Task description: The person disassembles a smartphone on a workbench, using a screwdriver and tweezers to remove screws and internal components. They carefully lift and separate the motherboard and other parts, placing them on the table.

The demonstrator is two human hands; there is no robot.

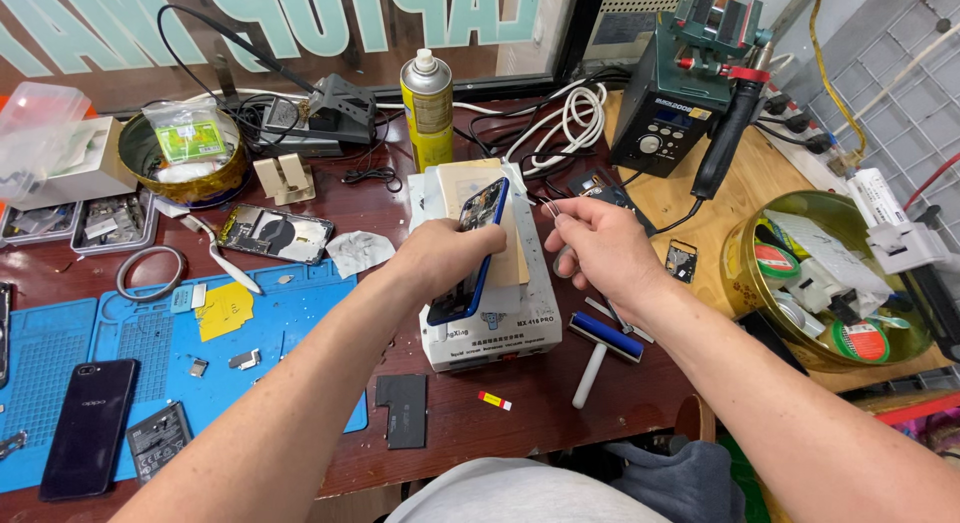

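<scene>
Phone [478, 245] stands tilted on edge atop the white heater box [530, 323], clamped in my left hand [445, 258]; I judge it light, stiff, slick and fragile, so grip the blue frame edges; right hand [600, 248] pinches tweezers [551, 211] shut.

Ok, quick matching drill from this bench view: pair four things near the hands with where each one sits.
Things:
1. blue-edged phone
2. spray can
3. black phone
4. roller

Places:
A. flat on the blue mat
B. held by the left hand on the white machine
C. upright behind the machine
D. on the table under the right hand

Pairs: 1-B, 2-C, 3-A, 4-D
</scene>
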